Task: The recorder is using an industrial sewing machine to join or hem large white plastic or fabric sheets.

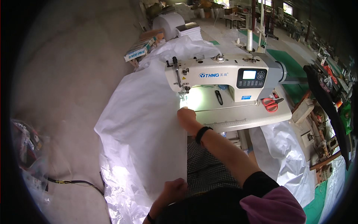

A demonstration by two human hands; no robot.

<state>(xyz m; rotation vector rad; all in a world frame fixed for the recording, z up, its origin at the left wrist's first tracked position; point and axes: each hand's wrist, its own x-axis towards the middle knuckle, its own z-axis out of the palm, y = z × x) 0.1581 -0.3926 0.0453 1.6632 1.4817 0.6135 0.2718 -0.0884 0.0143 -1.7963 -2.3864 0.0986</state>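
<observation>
A large white sheet, shiny and crinkled lower down, drapes over the sewing machine's left end. Its straight right edge runs down from the needle area toward my lap. Just in front of the lit needle area of the white sewing machine, my right hand pinches this edge; the fingertips are partly hidden. Closer to my body, my left hand is closed at the lower part of the same edge, its fingers curled. The needle and presser foot are too bright and small to make out clearly.
Red-handled scissors and a small black tool lie on the machine bed. Behind stand a thread cone, a large white roll and boxes. A black cable crosses the floor at left. Another white sheet hangs at right.
</observation>
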